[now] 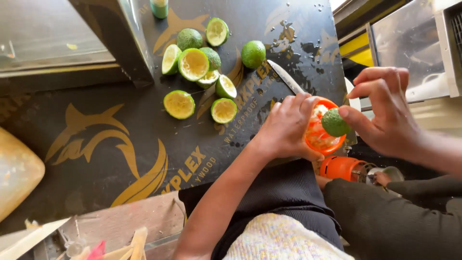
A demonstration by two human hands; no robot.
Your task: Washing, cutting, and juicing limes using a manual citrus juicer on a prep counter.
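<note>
The left hand [288,126] curls around the rim of an orange juicer [321,136], gripping it. The right hand [385,113] pinches a green lime half [335,122] down into the juicer's bowl. Both sit past the right edge of a black board [120,139] with gold lettering, where cut limes [199,72] and a knife [286,77] lie; its left half is open.

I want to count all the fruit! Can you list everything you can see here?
Lime halves: about eight, green rind, pale flesh, heaped on the board.
Whole limes: two, green, in the heap.
Board: one, black with gold print.
Knife: one, silver blade, beside the heap.
Juicer: one, orange, at the board's edge.
Lime half: one, green, on the juicer.
Left hand: grips the juicer.
Right hand: pinches the lime half.
</note>
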